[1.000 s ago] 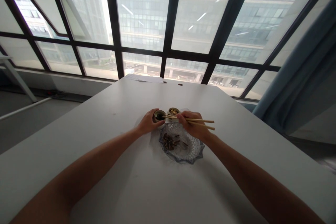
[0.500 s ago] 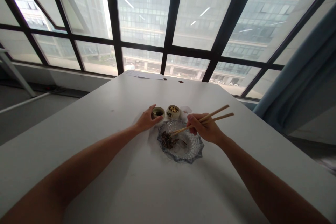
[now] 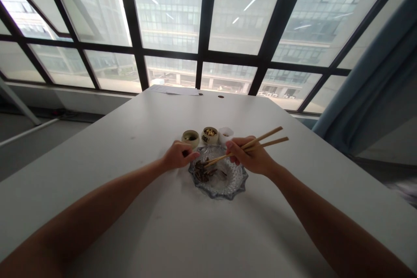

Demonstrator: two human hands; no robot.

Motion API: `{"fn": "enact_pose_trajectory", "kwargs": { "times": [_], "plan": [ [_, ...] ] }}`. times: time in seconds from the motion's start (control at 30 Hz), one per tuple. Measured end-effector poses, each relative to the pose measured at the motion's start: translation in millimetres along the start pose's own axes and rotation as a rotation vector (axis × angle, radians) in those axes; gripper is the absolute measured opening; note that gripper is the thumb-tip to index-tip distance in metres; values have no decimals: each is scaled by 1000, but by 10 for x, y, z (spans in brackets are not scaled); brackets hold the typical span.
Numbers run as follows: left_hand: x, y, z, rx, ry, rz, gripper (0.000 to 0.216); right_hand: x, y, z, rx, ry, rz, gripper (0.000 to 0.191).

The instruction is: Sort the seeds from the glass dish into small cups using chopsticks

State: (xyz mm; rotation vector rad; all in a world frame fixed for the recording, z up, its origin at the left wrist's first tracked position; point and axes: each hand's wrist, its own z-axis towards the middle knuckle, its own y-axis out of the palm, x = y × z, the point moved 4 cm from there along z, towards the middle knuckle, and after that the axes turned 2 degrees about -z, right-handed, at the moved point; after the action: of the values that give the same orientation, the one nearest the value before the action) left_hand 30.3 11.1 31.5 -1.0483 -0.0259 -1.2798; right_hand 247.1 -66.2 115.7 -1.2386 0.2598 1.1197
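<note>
Just beyond glass bowl (image 3: pixel 233 183), 3 containers (image 3: pixel 210 138), right hand (image 3: pixel 250 155) pinching chopsticks (image 3: pixel 269 135), left hand (image 3: pixel 177 155) fisted

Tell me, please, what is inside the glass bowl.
Inside the glass bowl, dark slender pieces are mostly heaped at the left, where the chopsticks reach in. Whatever lies beneath the heap is covered.

- The right hand (image 3: pixel 248 155) held chopsticks (image 3: pixel 265 134), tips among dark pieces (image 3: pixel 201 171) in a glass dish (image 3: pixel 232 183).
- The left hand (image 3: pixel 177 155) curled beside its rim.
- Three small containers (image 3: pixel 210 140) stood beyond.
- Paper (image 3: pixel 174 91) lay near the desk's (image 3: pixel 156 239) far left corner.
</note>
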Motion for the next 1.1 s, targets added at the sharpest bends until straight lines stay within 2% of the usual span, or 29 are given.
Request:
{"fn": "enact_pose_trajectory", "kwargs": {
  "times": [0.23,0.37,0.47,0.53,0.7,0.83,0.9,1.1],
  "plan": [
    [-124,132,15,-278,-160,-171,50,-21,132,14,-69,-69,-32,53],
    [-153,170,16,-369,-243,-272,44,-25,139,8,-73,-87,-44,53],
    [-150,172,29,-386,-243,-299,41,10,131,7,-57,-29,16,53],
    [-144,155,45,-369,-221,-287,40,77,100,22,12,61,101,54],
    [-141,110,80,-323,-196,-233,34,351,-61,105,294,304,417,56],
    [-172,108,82,-331,-232,-221,33,532,-182,157,410,419,625,49],
    [-177,106,80,-334,-236,-218,32,576,-275,153,470,417,607,48],
    [-162,91,90,-328,-230,-192,33,597,-681,67,673,342,304,50]
  ]
}}
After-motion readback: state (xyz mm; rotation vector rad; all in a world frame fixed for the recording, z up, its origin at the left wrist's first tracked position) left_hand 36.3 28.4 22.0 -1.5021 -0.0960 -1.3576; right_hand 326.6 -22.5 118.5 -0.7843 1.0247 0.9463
